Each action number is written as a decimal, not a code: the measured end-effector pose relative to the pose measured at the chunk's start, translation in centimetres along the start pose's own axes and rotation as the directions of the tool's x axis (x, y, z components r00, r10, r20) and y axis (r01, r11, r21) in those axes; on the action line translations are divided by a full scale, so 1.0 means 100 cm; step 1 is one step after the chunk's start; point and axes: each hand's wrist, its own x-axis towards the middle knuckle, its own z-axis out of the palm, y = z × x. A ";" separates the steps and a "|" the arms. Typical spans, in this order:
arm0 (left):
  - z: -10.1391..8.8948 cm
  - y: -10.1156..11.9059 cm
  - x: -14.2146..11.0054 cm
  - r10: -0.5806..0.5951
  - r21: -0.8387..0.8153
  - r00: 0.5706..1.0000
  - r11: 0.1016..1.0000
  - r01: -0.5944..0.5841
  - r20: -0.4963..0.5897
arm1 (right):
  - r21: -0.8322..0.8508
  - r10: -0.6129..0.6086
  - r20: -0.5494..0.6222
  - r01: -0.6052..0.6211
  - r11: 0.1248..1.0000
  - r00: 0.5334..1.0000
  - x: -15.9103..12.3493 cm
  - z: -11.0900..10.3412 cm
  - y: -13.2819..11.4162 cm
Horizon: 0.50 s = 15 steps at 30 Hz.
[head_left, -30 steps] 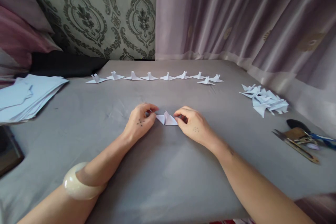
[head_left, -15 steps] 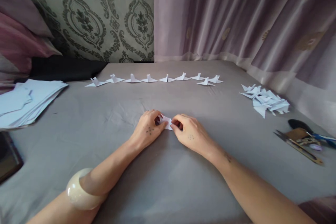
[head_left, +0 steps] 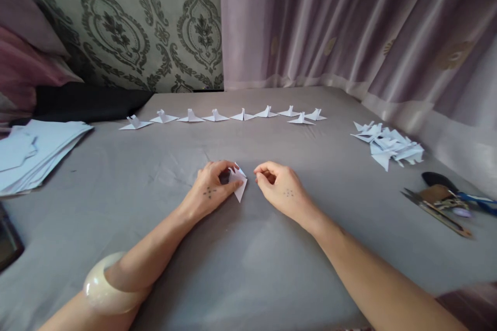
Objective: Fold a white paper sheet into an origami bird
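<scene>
My left hand (head_left: 210, 190) pinches a small folded white paper piece (head_left: 238, 185) against the grey sheet (head_left: 248, 248), its point hanging down toward me. A white bangle (head_left: 104, 283) sits on that forearm. My right hand (head_left: 280, 190) rests just to the right of the paper, apart from it, fingers curled in with nothing visible between them. A row of several finished folded paper birds (head_left: 217, 115) stands further back across the sheet.
A stack of flat white paper (head_left: 31, 152) lies at the left edge. A heap of folded paper pieces (head_left: 388, 145) lies at the right, with scissors and small tools (head_left: 442, 199) nearer me. Patterned wall and mauve curtain close the back.
Both hands were on the paper piece; now the right hand has let go and drawn slightly right. The left hand keeps the piece and has turned it so its point faces me.
</scene>
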 end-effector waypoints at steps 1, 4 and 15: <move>0.000 0.000 0.001 -0.011 -0.009 1.000 1.000 0.011 0.006 | 0.001 0.001 0.005 -0.001 1.000 1.000 0.000 0.000 0.000; 0.002 0.000 0.003 0.016 -0.005 1.000 1.000 -0.016 0.025 | 0.004 0.005 0.018 -0.005 1.000 1.000 -0.001 0.001 0.002; 0.003 0.004 0.005 0.220 0.069 0.969 0.971 -0.229 0.112 | 0.115 -0.034 0.078 0.025 0.993 0.996 0.001 0.010 -0.002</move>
